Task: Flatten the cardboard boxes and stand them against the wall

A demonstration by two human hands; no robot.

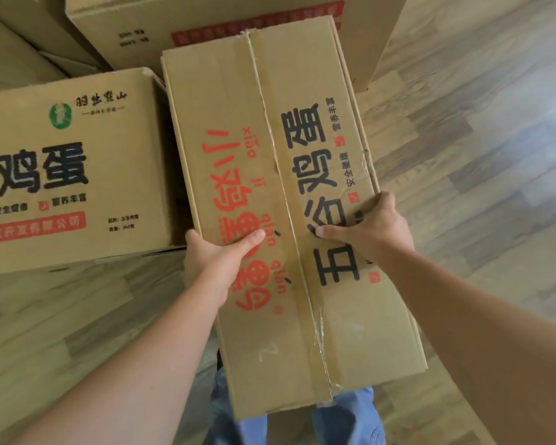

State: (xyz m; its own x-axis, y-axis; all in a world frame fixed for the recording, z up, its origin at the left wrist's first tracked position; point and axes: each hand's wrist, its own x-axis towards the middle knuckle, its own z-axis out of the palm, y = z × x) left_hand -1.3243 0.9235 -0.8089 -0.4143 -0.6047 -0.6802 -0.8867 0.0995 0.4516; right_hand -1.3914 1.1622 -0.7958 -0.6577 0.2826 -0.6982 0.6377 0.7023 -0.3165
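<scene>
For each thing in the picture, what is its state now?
Held box: flattened, tape along the middle seam, gripped by both hands.
Left hand: gripping the box's left edge.
Right hand: gripping the box's right edge.
Box at left: not flattened, on the floor.
Box behind: not flattened.

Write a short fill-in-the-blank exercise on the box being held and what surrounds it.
1. Both hands, left and right, grip the held box by its long ____.
2. Clear ____ runs along the box's centre seam.
3. The large print on its left half is ____ in colour.
4. The floor looks like ____ planks.

Missing words: edges; tape; red; wood
</scene>
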